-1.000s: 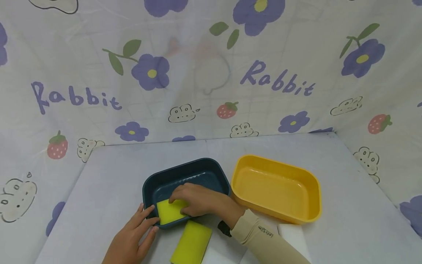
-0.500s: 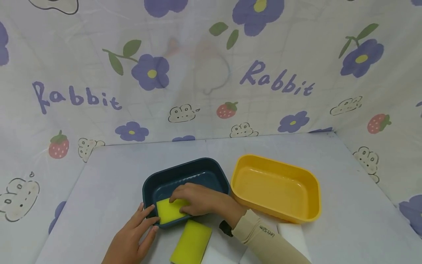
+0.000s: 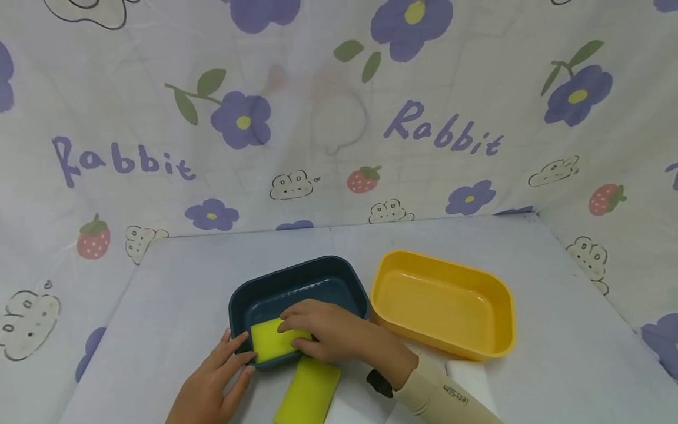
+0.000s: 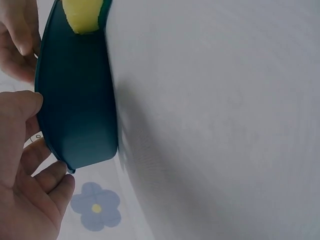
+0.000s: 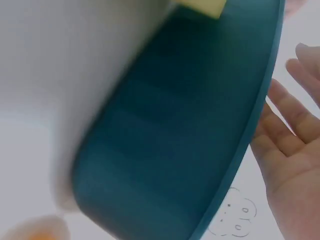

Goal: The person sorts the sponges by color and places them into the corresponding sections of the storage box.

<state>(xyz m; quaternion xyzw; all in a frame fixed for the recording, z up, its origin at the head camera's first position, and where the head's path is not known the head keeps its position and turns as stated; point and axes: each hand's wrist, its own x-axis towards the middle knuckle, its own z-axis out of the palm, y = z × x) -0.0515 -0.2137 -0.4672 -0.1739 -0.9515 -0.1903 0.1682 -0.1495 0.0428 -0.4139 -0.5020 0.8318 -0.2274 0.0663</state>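
Observation:
A yellow sponge (image 3: 268,344) lies in the near left corner of the dark blue bin (image 3: 331,265). My right hand (image 3: 331,330) is over the bin's near side, its fingertips at the sponge's right part. In the right wrist view, the fingers of that hand (image 5: 295,135) are loosely spread beside the bin's rim. My left hand (image 3: 212,377) rests its fingertips on the bin's near left rim. In the left wrist view, its thumb and fingers touch the rim (image 4: 45,120). Another yellow sponge (image 3: 309,391), with a green edge in the left wrist view, lies just outside the bin.
To the right stands a yellow bin (image 3: 445,312), close beside the blue one. White blocks (image 3: 471,380) lie at the table's near side, partly hidden by the right sleeve (image 3: 439,388). A printed cloth (image 3: 339,118) hangs behind the white table (image 3: 185,282).
My right hand has shifted slightly right and toward me, uncovering more of the sponge in the blue bin. My left hand stays at the rim.

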